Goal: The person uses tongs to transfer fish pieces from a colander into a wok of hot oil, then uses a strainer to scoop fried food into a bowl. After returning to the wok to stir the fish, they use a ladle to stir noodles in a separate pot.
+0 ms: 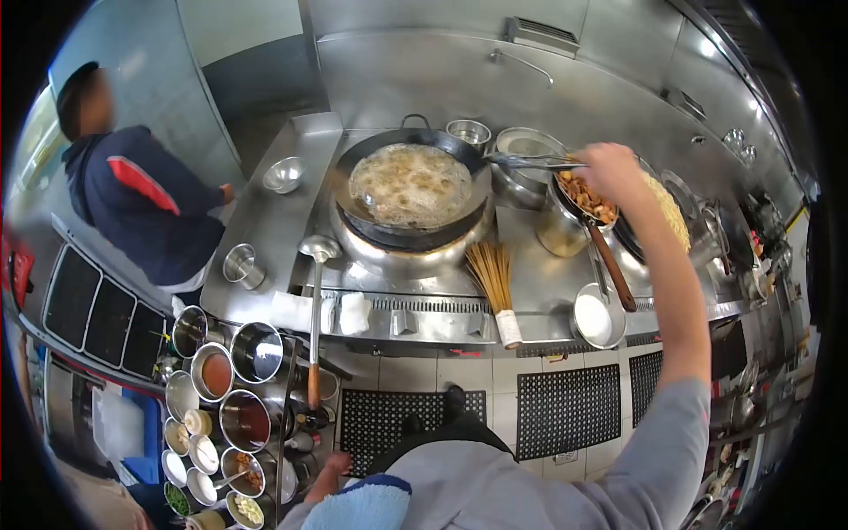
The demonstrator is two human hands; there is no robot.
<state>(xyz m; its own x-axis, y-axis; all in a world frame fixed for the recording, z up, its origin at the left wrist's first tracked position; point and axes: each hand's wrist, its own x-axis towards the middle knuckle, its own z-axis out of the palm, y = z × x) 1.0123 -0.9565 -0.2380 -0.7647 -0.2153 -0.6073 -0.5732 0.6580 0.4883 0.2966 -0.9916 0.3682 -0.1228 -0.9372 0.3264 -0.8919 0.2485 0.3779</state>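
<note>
My right hand [609, 168] is closed around the handle end of long metal tongs [534, 162], which point left toward the wok's right rim. In the black wok [349, 205], pale brown pieces bubble in hot oil [411, 185]. Just below my right hand, browned fried pieces [587, 196] fill a strainer with a dark wooden handle [611, 269], set over a metal pot [561, 231]. My left hand [336, 464] hangs low beside my body, near the rack of sauce pots; its fingers are too small to make out.
A long ladle [315, 309] lies left of the wok, a bamboo brush [493, 278] right of it. Noodles [667, 212] and a pan of white contents [599, 316] are farther right. Sauce pots [245, 420] crowd the lower left. Another person [141, 194] stands at the left.
</note>
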